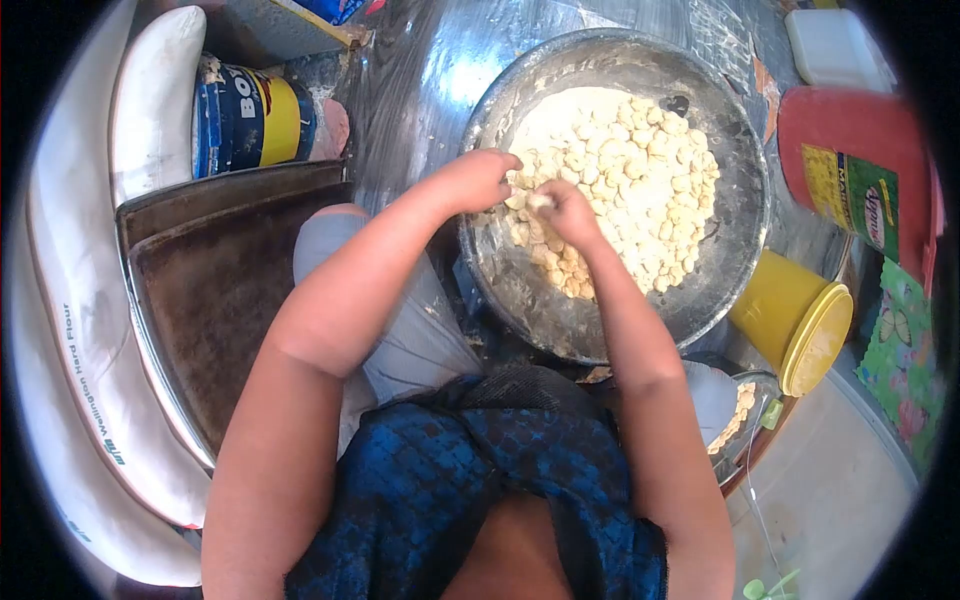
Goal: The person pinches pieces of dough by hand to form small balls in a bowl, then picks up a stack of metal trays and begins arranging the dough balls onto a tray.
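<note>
A wide dark basin (735, 235) is filled with many small pale dough balls (640, 170), with loose flour among them. My right hand (572, 216) reaches over the basin's near left part and pinches one dough ball (541, 202) between thumb and fingers. Close by on the left, over the basin's rim, is my left hand (482, 181). Its fingers are curled toward the dough. Whatever lies between those fingertips is too small and partly hidden to make out.
Dark baking trays (220, 290) and white flour sacks (80, 330) lie on the left, below a blue and yellow tin (255, 115). To the right are a yellow bucket (790, 320), a red container (840, 150) and a white tub (835, 48).
</note>
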Available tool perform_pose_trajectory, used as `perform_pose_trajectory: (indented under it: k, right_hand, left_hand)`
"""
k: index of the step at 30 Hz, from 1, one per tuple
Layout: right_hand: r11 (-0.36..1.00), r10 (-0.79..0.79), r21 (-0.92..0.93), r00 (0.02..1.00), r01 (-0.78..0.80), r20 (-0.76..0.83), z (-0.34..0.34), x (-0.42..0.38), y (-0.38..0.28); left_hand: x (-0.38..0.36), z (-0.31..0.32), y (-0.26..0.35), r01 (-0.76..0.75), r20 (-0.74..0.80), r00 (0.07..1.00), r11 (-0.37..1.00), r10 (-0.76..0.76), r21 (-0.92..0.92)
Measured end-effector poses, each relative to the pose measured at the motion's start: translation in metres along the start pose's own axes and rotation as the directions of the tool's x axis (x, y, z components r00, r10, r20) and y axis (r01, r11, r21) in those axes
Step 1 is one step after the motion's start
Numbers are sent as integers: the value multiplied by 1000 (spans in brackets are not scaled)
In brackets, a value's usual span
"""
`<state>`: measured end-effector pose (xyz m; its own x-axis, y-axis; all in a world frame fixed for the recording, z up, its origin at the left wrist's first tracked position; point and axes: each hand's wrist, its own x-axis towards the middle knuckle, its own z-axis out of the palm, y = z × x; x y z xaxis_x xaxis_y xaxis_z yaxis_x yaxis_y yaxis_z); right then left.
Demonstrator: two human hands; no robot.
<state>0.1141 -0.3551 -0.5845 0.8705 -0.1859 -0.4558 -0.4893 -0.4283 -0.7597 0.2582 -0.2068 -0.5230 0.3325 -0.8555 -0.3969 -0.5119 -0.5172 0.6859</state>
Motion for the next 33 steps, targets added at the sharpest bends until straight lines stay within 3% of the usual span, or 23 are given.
perform_pose_trajectory:
  k: [1,3,4,6,7,9,11,13,15,17,19,21,23,24,25,26,27,29,31,33]
  right_hand:
    - [947,14,321,1000,-8,-17,-11,0,-9]
    - [761,-52,645,998,66,-42,-40,-3,-45]
    - [763,-51,643,998,68,-46,-54,-6,-65]
    - [787,-32,613,997,71,-75,-74,-13,-100]
    - [788,-31,611,996,75,-83,-79,-11,-109]
    - [961,-133,215,972,174,-194,-82,-3,-124]
    - [948,-100,275,969,162,-227,-78,0,-139]
    - [585,-169,769,966,258,-195,-70,3,-149]
    - [585,-195,753,953,302,-231,-71,3,-148]
    - [683,-129,696,975,219,-180,-77,1,-127]
    - [661,-90,729,983,178,-158,-75,3,-100]
    - [829,151,559,970,-20,-190,-69,3,-71]
    - [968,142,229,974,-99,-178,-56,5,-15]
    - [989,121,-74,984,-131,-130,-50,-1,-5]
    - [919,116,-370,990,-138,-80,-44,-11,4]
    - [894,147,-418,987,-161,-67,-34,-17,18]
    - [865,184,-466,982,-187,-52,-24,-26,30]
    - [841,187,-500,978,-209,-93,-12,-42,42]
    - [815,194,-531,972,-234,-131,-4,-54,52]
    - [852,-23,-512,970,-107,-240,3,-64,63]
  left_hand:
    - [-1,1,1,1,1,1000,1000,-1,-5]
    - [-3,-1,7,-47,-21,999,998,46,-34]
    - [-4,-7,16,-52,-22,998,998,51,-34]
    - [-4,-19,34,37,130,991,967,-5,-251]
    - [-2,-19,35,30,130,991,968,2,-248]
    - [1,-20,33,83,153,988,914,-23,-398]
    - [1,-20,31,91,177,984,916,-22,-392]
    - [0,-13,22,38,158,987,989,-15,-141]
    - [0,-8,15,57,158,987,990,-37,-127]
    - [-1,-8,12,74,158,986,991,-56,-112]
    - [-1,-12,9,47,208,978,987,-14,-154]
    - [-1,-12,7,21,167,986,986,6,-164]
    - [1,-17,1,-7,117,993,986,26,-167]
    - [3,-22,-4,44,-28,998,974,-52,-223]
    - [4,-27,-7,83,-169,976,955,-135,-286]
    - [-1,-44,5,205,-207,938,926,-278,-316]
    - [-1,-44,-1,205,-210,937,927,-279,-315]
    - [0,-44,-23,172,-391,857,902,-335,-396]
    - [-3,-45,-31,175,-421,844,913,-332,-369]
    - [-8,-47,-38,218,-396,858,929,-328,-298]
